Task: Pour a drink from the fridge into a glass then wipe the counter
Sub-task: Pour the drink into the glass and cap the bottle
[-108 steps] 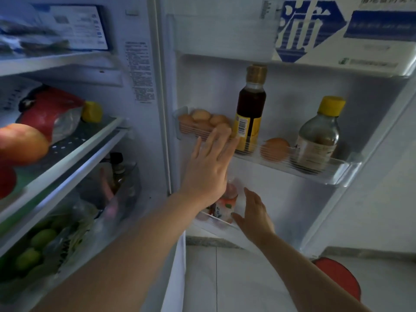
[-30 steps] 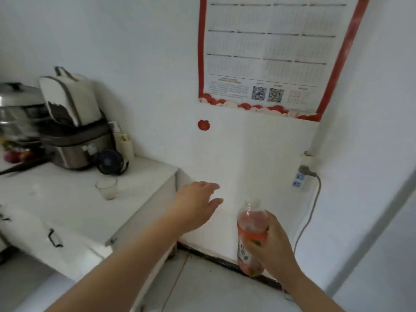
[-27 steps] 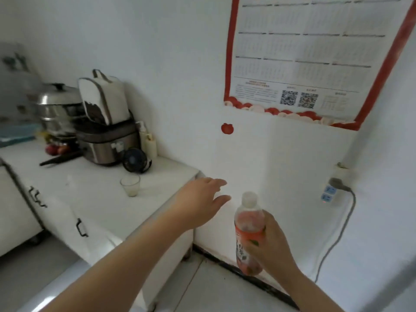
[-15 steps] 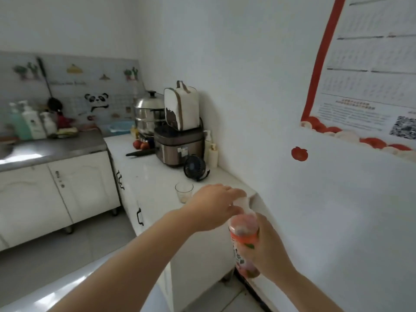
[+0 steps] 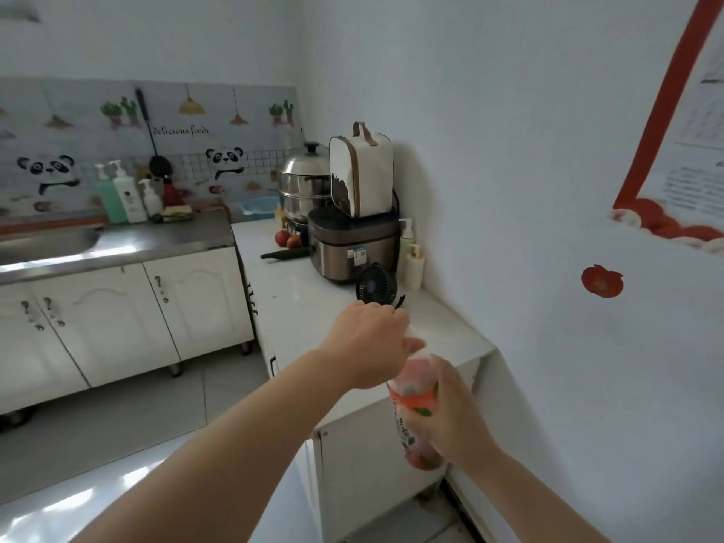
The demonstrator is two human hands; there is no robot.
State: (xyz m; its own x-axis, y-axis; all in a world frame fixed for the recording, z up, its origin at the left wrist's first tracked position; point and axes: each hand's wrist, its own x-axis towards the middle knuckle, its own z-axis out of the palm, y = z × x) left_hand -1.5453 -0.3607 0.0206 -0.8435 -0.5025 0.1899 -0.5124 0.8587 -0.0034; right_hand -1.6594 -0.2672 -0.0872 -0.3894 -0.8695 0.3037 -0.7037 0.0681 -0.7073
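My right hand (image 5: 450, 417) grips a small bottle of pink-orange drink (image 5: 409, 401) around its middle, holding it upright in front of the near end of the white counter (image 5: 313, 303). My left hand (image 5: 366, 342) is closed over the bottle's top, where a bit of white cap (image 5: 414, 343) shows under the fingers. The small glass that stood on the counter is hidden behind my left hand.
A rice cooker (image 5: 352, 244) with a white bag on it, a steel steamer pot (image 5: 303, 186), a small black fan (image 5: 376, 286) and two pump bottles stand along the wall. A steel sink (image 5: 43, 241) and soap bottles lie to the left. White cabinets below.
I took the bottle from the fridge door and turned to the counter. My left hand moved from open in the air onto the bottle's cap, and the counter came closer.
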